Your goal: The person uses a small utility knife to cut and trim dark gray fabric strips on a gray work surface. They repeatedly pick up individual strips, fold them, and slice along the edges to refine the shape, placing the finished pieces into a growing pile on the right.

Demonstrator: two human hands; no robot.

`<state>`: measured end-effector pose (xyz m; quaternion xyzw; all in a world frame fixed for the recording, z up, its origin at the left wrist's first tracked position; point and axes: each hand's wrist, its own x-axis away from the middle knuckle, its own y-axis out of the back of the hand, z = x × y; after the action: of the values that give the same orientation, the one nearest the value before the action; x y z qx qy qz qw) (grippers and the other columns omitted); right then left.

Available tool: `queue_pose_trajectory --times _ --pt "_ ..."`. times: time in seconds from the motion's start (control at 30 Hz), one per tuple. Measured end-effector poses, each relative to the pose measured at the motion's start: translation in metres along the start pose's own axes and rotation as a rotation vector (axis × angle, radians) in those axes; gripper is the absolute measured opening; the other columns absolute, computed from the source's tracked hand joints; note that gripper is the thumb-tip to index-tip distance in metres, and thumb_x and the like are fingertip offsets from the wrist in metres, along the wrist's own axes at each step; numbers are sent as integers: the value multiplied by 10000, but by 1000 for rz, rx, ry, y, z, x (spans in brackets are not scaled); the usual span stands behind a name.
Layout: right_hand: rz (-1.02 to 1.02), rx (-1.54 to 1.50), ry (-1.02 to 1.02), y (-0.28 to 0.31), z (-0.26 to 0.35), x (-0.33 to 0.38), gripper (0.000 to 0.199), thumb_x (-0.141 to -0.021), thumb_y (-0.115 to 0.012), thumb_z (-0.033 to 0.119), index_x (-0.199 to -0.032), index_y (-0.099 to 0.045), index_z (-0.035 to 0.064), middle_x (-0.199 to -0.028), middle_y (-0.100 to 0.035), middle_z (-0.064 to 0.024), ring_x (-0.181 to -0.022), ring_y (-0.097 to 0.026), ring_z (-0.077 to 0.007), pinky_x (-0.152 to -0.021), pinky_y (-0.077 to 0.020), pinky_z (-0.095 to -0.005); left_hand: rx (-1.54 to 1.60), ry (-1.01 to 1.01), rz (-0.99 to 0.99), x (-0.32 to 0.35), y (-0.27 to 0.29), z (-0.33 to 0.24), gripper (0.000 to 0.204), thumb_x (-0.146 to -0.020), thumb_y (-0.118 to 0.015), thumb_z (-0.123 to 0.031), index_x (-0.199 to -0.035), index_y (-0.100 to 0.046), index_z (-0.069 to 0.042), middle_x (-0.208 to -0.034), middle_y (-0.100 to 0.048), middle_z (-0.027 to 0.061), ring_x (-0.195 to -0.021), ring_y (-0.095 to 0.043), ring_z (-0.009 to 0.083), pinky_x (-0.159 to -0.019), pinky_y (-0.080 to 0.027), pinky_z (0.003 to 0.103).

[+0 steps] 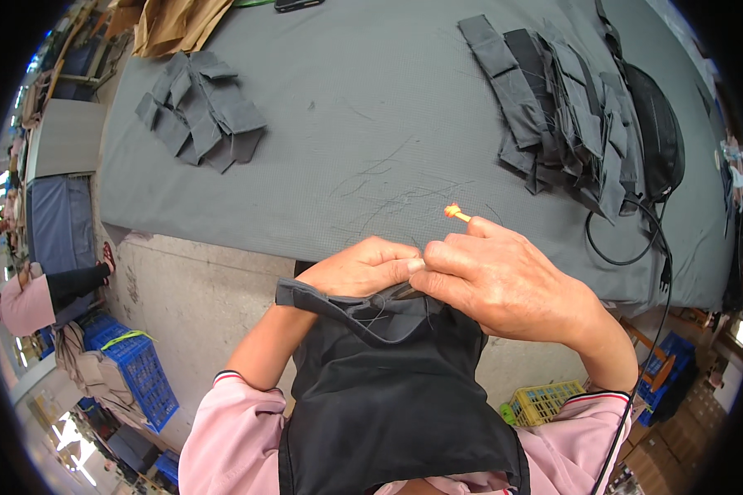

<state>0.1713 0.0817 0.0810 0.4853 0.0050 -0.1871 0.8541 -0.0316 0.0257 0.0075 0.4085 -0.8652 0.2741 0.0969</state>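
Both hands busy mid-frame on one charcoal fabric strip
Going left to right: a small heap of gray fabric pieces (198, 111) sits upper left on the gray-covered table (322, 140), then our left hand (357, 268) at center, thumb and fingers pinching the charcoal strip (347, 310), which hangs just off the table edge in front of our black apron (392, 404). Our right hand (499, 280) is curled around a slim yellow-orange handle (455, 212); can't tell what its working end is. Upper right there's a bigger bundle of gray strips (561, 107). Honestly, we'd hold the cloth taut right beside the tool, use small, light strokes, and watch that left thumb.
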Motion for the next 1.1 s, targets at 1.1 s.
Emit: queue_pose_trajectory --times 1.1 --pt "32 -91 -119 -9 -5 14 273 -683 -641 36 -955 -620 52 -759 -490 -27 -636 -503 -195 -629 -417 -326 -6 56 108 -12 8 17 374 -988 -457 -344 -875 -610 -22 -738 -513 -64 -706 -422 42 -632 -394 238"
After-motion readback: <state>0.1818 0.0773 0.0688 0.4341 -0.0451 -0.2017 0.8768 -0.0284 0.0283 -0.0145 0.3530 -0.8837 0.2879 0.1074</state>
